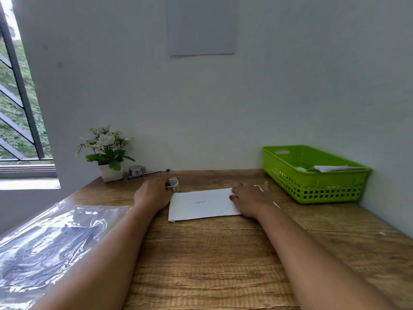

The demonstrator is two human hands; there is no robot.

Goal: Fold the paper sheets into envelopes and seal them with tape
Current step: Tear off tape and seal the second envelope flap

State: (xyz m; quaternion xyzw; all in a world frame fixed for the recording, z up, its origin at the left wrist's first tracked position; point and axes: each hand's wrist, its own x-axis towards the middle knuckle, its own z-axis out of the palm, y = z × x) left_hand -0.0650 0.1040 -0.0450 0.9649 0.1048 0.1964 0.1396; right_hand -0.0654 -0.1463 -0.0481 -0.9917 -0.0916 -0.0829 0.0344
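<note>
Folded paper (204, 204) under flat right hand (250, 198), left hand (154, 192) seemingly gripping tape roll (173, 185)

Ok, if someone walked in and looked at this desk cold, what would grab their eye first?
Probably the bright green basket at the far right against the wall, with folded paper in it. Next, the white folded sheet at the centre of the wooden desk, with the right hand flat on its right edge and the left hand touching a clear tape roll.
</note>
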